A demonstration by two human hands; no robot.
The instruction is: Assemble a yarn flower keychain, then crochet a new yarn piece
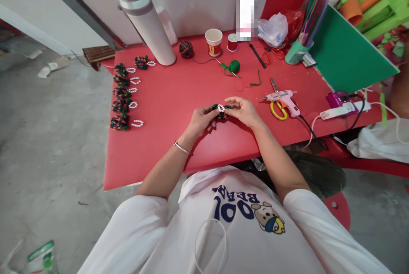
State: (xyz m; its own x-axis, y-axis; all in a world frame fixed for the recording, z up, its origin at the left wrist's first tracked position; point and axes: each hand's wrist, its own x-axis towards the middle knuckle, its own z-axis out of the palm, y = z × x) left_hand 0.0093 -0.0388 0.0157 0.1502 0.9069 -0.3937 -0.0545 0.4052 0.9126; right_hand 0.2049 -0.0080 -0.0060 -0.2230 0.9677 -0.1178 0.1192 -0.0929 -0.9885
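Note:
Near the front edge of the red table, a small dark multicoloured yarn piece with green ends and a loop of white beads is held between both hands. My left hand pinches its left side, thumb against the beads. From the right, my right hand grips the other side with thumb and fingers. Similar yarn pieces with white bead loops stand in a column at the table's left side, and one more lies at the back left.
On the red table are a pink glue gun, yellow-handled scissors, green yarn ball, crochet hook, paper cup, thread spool and white cylinder. A power strip with cables lies right.

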